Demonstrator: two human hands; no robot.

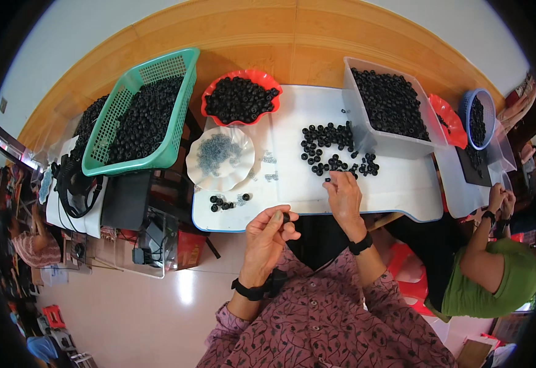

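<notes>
Between the thumb and fingers of my left hand [266, 236] is a small round black part [286, 217], just off the table's front edge. My right hand [345, 195] reaches over the table with its fingers pinched; a tiny black piece [327, 180] shows at the fingertips. Loose black ring-like parts [326, 136] lie scattered just beyond that hand. A smaller group of them [222, 204] sits on the left, near a white wavy-rimmed plate [195, 161] bearing small clear pieces [217, 153].
Black parts fill a red scalloped bowl [272, 81], a green basket [90, 144] and a clear plastic bin [397, 142]. To the right, a person in a green shirt [495, 279] works beside a red dish [449, 116] and a blue basket [468, 105].
</notes>
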